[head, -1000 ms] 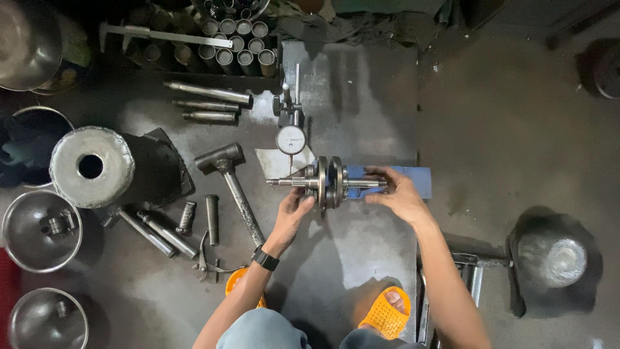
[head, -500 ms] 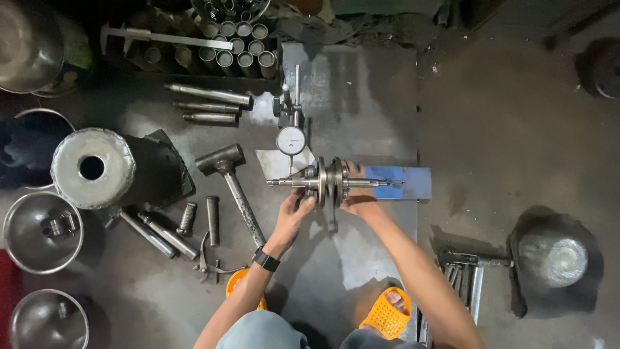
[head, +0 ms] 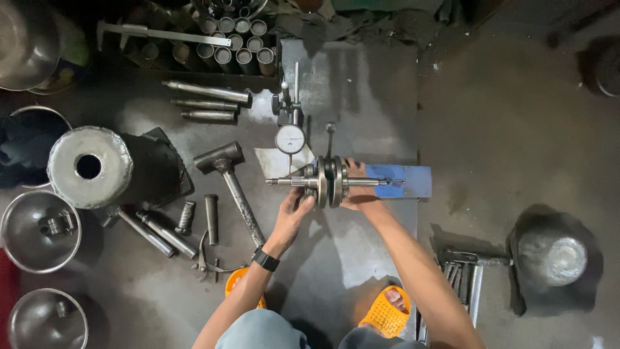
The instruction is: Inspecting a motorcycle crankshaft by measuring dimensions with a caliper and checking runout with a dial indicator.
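On the steel plate: crankshaft (head: pixel 329 182) lies with its axis horizontal, just below the dial gauge (head: pixel 290 139), webs upright, thin shaft ends pointing left and right.
Landmark: the crankshaft; all places below are given relative to it.
Left hand (head: pixel 294 210): just below and left of the webs, fingers curled up against the left web and the left shaft stub; part-closed, touching rather than clamping, as far as the view shows.
Right hand (head: pixel 355 194): on the right side of the webs, fingers wrapped over the right web and shaft; closed around it. Thumb position hidden.
Handling (judgement): solid steel, so heavy and fully stiff; likely oily, hence slippery on the polished journals. Best hold looks to be on the two webs, one hand per side, not on the thin ends.
Blue block (head: pixel 407 181): directly right, under or beside the right shaft end; contact cannot be told.
Gauge stand (head: pixel 287 103): above, behind the dial; gauge stem points down towards the left shaft.
Hammer (head: pixel 229 178): left, head up, handle running down-right.
Hollow cylinder (head: pixel 90 167): far left.
Steel bowls (head: pixel 39 229): far left, lower.
Sleeves in tray (head: pixel 236 42): well above, left.
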